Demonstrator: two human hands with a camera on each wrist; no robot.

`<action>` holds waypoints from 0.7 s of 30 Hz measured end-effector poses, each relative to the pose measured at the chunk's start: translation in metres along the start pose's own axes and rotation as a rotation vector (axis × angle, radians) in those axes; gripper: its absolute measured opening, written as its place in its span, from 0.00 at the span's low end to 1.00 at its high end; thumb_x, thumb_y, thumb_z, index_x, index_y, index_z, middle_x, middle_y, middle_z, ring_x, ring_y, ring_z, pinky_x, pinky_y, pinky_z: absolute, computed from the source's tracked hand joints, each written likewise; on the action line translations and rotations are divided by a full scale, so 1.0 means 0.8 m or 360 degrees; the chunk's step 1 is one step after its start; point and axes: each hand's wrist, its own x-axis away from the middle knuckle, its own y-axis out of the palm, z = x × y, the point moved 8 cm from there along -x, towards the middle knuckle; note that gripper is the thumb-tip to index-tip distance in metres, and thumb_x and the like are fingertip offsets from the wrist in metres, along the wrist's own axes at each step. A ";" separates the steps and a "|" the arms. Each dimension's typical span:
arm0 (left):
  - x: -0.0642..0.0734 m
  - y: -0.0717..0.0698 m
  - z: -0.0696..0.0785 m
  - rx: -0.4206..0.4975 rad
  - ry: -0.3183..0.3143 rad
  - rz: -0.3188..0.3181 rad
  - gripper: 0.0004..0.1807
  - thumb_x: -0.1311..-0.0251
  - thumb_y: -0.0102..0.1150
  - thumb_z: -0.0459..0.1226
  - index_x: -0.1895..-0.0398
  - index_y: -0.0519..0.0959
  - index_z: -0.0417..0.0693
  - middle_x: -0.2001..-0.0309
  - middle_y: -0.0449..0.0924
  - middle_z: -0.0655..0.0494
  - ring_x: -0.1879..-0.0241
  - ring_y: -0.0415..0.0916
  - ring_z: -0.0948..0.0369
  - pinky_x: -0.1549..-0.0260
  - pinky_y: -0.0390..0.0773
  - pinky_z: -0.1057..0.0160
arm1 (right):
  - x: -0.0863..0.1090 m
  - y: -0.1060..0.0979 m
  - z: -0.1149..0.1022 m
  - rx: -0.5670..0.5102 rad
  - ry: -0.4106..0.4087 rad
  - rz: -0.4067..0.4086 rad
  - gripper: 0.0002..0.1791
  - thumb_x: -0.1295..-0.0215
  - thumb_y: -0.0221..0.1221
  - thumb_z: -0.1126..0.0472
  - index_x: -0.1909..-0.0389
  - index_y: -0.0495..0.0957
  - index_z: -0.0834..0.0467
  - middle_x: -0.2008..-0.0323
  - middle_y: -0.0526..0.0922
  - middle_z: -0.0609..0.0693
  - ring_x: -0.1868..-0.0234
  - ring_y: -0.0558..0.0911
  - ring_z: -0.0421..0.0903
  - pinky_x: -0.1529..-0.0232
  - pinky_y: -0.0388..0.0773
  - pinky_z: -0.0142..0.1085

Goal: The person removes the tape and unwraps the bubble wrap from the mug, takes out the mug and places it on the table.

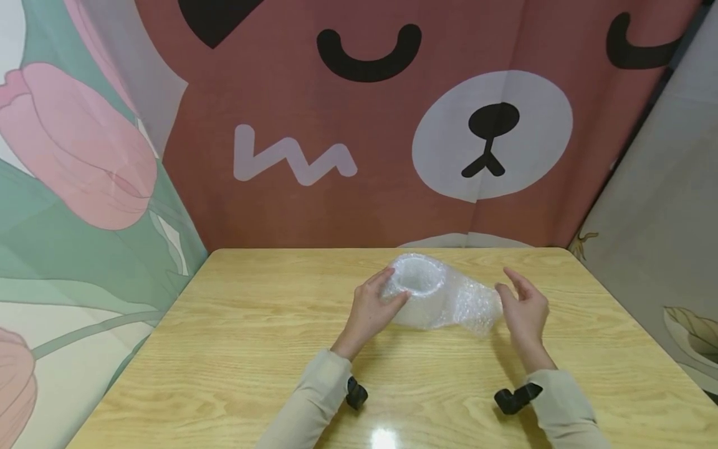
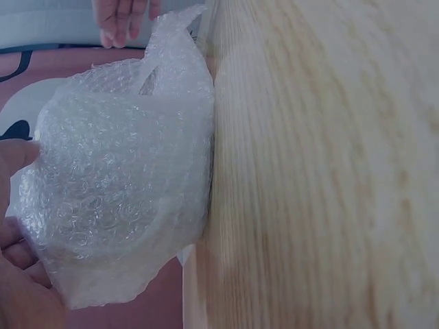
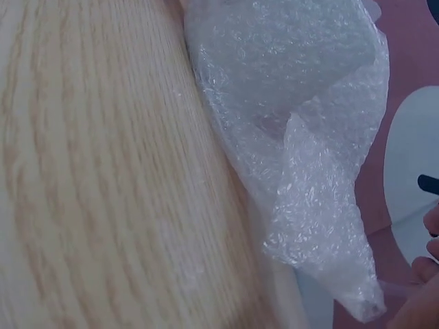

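A roll of clear bubble wrap [image 1: 421, 308] stands upright on the wooden table, its round hollow facing up. My left hand [image 1: 373, 308] holds the roll's left side, thumb at the front and fingers around the back of the rim. In the left wrist view the bubble wrap [image 2: 123, 171] bulges between thumb and fingers. A loose, crumpled end [image 3: 322, 219] trails from the roll to the right. At its tip is my right hand [image 1: 524, 308], thumb against the edge, index finger raised and apart from the thumb.
The light wooden table [image 1: 252, 362] reaches back to a curtain [image 1: 381, 212] with a brown bear print. Flower-patterned cloth [image 1: 84, 149] hangs at the left, and a grey cloth [image 1: 662, 206] at the right. Each wrist carries a small black camera [image 1: 356, 394].
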 end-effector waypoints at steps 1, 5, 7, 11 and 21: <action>0.000 0.001 0.000 -0.0005 0.0006 0.0002 0.31 0.44 0.69 0.42 0.41 0.74 0.32 0.41 0.74 0.41 0.41 0.72 0.48 0.45 0.72 0.56 | 0.001 0.001 -0.005 -0.0002 -0.0060 -0.0005 0.22 0.34 0.60 0.63 0.39 0.76 0.61 0.37 0.73 0.54 0.34 0.67 0.47 0.35 0.61 0.33; 0.001 0.002 0.001 -0.0025 0.0019 0.0010 0.32 0.44 0.69 0.42 0.40 0.74 0.32 0.40 0.73 0.42 0.40 0.71 0.48 0.44 0.72 0.56 | 0.005 0.008 -0.022 0.0000 -0.0256 -0.0030 0.21 0.36 0.61 0.66 0.41 0.77 0.63 0.41 0.77 0.55 0.36 0.71 0.46 0.38 0.64 0.32; 0.001 0.003 0.001 -0.0025 0.0008 0.0001 0.32 0.44 0.69 0.42 0.39 0.73 0.33 0.39 0.73 0.42 0.40 0.71 0.48 0.44 0.71 0.56 | 0.007 0.010 -0.028 0.0022 -0.0313 -0.0042 0.21 0.36 0.61 0.65 0.41 0.77 0.61 0.41 0.77 0.54 0.38 0.72 0.45 0.39 0.66 0.32; 0.002 0.005 0.000 -0.0030 -0.0017 -0.0045 0.36 0.45 0.70 0.45 0.37 0.71 0.34 0.38 0.71 0.42 0.38 0.68 0.48 0.41 0.69 0.55 | 0.012 0.013 -0.043 0.0045 -0.0398 -0.0057 0.22 0.36 0.60 0.66 0.40 0.77 0.61 0.41 0.77 0.55 0.38 0.73 0.46 0.40 0.68 0.33; 0.004 0.008 -0.004 -0.0067 -0.0088 -0.0144 0.44 0.45 0.68 0.51 0.30 0.63 0.37 0.31 0.62 0.41 0.32 0.58 0.49 0.37 0.61 0.49 | 0.041 0.021 -0.098 0.0091 -0.0658 -0.0095 0.20 0.40 0.60 0.76 0.46 0.77 0.70 0.45 0.79 0.61 0.41 0.75 0.56 0.42 0.69 0.30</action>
